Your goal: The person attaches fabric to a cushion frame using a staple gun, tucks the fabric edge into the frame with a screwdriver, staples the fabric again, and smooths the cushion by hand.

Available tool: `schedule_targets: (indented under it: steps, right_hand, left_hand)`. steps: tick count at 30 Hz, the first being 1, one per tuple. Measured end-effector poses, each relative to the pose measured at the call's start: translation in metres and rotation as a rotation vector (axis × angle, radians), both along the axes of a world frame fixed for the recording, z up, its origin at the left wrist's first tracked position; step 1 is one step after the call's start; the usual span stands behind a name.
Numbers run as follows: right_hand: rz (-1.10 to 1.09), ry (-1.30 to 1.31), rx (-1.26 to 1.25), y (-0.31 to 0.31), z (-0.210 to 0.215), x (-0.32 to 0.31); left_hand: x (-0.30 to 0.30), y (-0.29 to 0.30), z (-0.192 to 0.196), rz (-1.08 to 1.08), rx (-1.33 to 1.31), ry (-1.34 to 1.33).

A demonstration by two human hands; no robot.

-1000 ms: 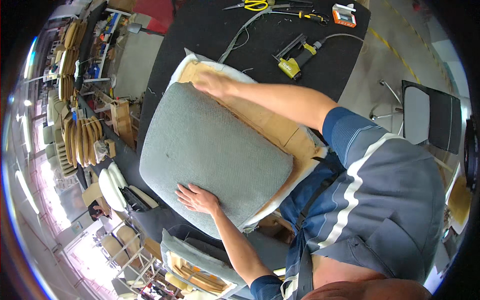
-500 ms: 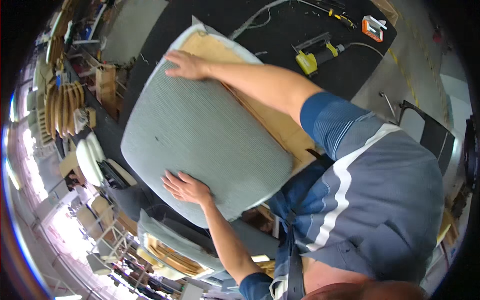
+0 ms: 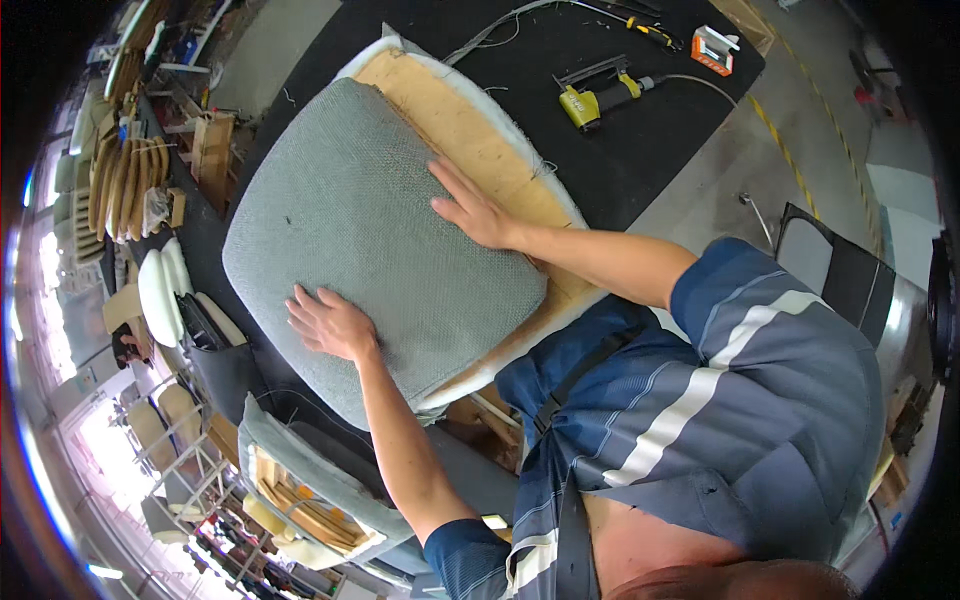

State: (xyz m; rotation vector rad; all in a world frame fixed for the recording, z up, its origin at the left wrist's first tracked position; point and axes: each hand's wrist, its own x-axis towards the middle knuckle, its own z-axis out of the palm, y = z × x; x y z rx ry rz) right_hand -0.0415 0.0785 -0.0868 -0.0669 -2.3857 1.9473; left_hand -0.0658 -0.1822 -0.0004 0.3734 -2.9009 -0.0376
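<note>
A grey woven-fabric cushion panel (image 3: 330, 210) lies over a bare plywood board (image 3: 440, 105) with a pale fabric-and-padding rim. The board shows along the panel's right side. My left hand (image 3: 332, 324) rests flat on the lower left of the grey fabric, fingers spread. On the panel's right edge, beside the exposed wood, my right hand (image 3: 472, 208) lies palm down, fingers stretched out. Neither hand grips anything. The panel has a small dark mark near its middle. Its underside is hidden.
On the black tabletop (image 3: 660, 140) lie a yellow-green staple gun (image 3: 598, 95) with a hose, a yellow-and-black hand tool (image 3: 655, 33) and an orange-and-white box (image 3: 713, 50). Another grey padded piece (image 3: 300, 470) with wood stands lower left. Curved wooden parts (image 3: 130, 190) are stacked at far left.
My right hand has moved from the panel's far edge down to its right edge. The view has shifted, so the panel sits slightly further left, and more of the board shows.
</note>
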Motion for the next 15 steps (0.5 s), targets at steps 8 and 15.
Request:
schedule_targets:
  steps: [8,15]
  right_hand:
    - [0.167,-0.193,-0.181,-0.014,-0.030,0.104]
    - [0.255,0.564,0.341,-0.062,0.128,-0.001]
  left_hand:
    - [0.042,-0.051,-0.008,-0.080,-0.177,-0.045]
    - [0.134,-0.003,-0.022,-0.203,0.202,0.265]
